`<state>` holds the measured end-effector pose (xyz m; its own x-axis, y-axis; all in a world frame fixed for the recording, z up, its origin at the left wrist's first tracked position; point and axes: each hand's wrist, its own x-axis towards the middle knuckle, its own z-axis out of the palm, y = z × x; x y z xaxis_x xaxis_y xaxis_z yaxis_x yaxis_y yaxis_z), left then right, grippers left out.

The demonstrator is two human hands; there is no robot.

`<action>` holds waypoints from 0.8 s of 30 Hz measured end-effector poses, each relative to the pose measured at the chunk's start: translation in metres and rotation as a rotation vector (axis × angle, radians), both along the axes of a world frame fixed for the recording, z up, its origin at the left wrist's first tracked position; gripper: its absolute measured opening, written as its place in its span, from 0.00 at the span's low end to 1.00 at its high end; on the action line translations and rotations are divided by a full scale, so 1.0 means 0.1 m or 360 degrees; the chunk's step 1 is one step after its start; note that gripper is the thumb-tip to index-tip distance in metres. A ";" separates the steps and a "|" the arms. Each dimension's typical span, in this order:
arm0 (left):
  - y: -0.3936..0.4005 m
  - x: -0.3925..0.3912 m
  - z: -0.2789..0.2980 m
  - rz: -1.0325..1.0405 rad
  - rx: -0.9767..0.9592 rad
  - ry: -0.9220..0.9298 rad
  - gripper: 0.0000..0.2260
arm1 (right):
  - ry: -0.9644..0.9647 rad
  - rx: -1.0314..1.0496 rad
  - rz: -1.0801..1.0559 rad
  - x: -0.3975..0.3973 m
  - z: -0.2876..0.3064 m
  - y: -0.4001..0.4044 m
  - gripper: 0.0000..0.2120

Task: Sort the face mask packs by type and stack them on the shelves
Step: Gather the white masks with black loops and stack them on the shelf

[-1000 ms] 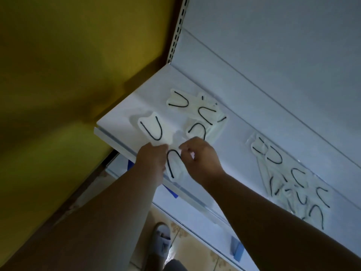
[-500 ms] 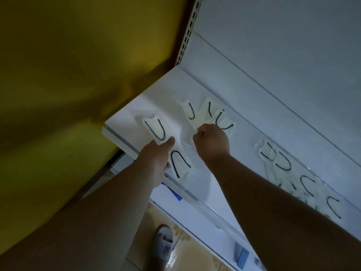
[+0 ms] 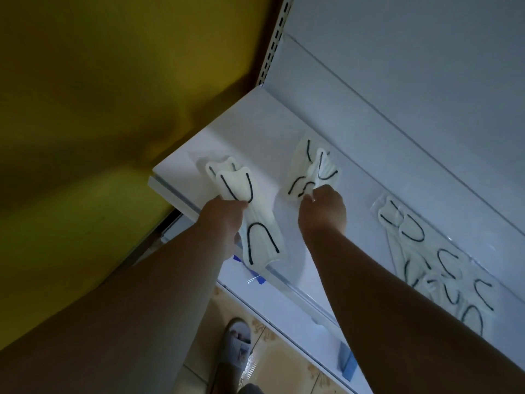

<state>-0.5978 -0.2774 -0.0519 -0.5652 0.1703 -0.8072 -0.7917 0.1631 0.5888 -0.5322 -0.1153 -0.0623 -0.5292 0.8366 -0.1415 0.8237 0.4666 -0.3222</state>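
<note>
Face mask packs (image 3: 235, 186), white with black ear loops, lie in three groups on the white shelf (image 3: 255, 120). One group sits at the shelf's left front corner, and its lowest pack hangs out over the front edge. The left hand (image 3: 224, 220) grips this group from the front, fingers curled round the masks. A second group (image 3: 312, 172) lies further back toward the rear wall, just right of the first and apart from it. The right hand (image 3: 324, 209) pinches the near end of this group between its fingertips. A third, looser heap of clear-wrapped packs (image 3: 426, 257) spreads along the shelf to the right, well apart from both hands. Below the front edge shows a lower shelf (image 3: 284, 305), then a tiled floor (image 3: 272, 345) and a grey slipper (image 3: 235, 345).
</note>
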 end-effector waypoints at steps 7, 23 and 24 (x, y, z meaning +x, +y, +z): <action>-0.05 0.02 0.05 0.0041 0.0172 -0.0102 0.20 | 0.0499 -0.0037 0.0867 0.21 -0.01 -0.47 0.12; -0.06 0.17 0.24 -0.0157 0.0239 -0.0131 0.07 | 0.0577 -0.0143 0.0468 0.59 0.24 -0.52 0.10; -0.08 0.21 0.29 -0.0141 0.0355 -0.0226 0.09 | 0.0532 -0.0157 0.0662 0.74 0.29 -0.68 0.12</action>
<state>-0.5767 -0.2850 -0.0224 -0.4242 0.3961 -0.8144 -0.8573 0.1141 0.5021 -0.4586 -0.1830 -0.0332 -0.8424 0.5384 0.0238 0.4213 0.6855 -0.5938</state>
